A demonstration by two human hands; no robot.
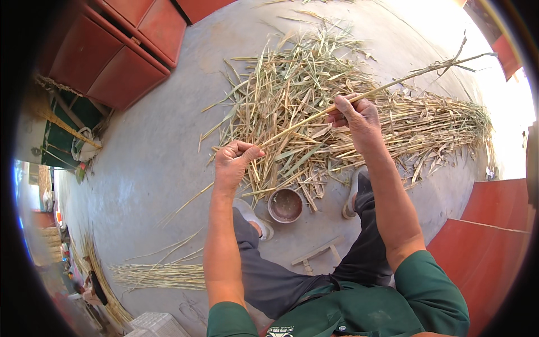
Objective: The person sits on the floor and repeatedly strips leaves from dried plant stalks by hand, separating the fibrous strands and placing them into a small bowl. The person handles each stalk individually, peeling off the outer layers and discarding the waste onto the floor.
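A long pale dry stalk (300, 125) slants across the view from lower left to upper right. My left hand (236, 162) pinches it between thumb and fingers, and a thin end emerges below that hand. Farther up, my right hand (356, 113) grips the same stalk with thumb and fingertips. Dry leaf sheaths (448, 64) cling to its upper right end. Both hands are above a heap of stripped leaves and husks (290, 90) on the floor. Right of the heap lies a bundle of leafy stalks (429, 122).
A round metal bowl (285, 205) stands between my feet, near a small wooden frame (318, 252). Cleaned stalks (162, 276) lie at lower left, with a white plastic basket (156, 325) below. Red cabinets (113, 54) are at upper left, beside a broom (67, 123); a red panel (480, 236) is at right.
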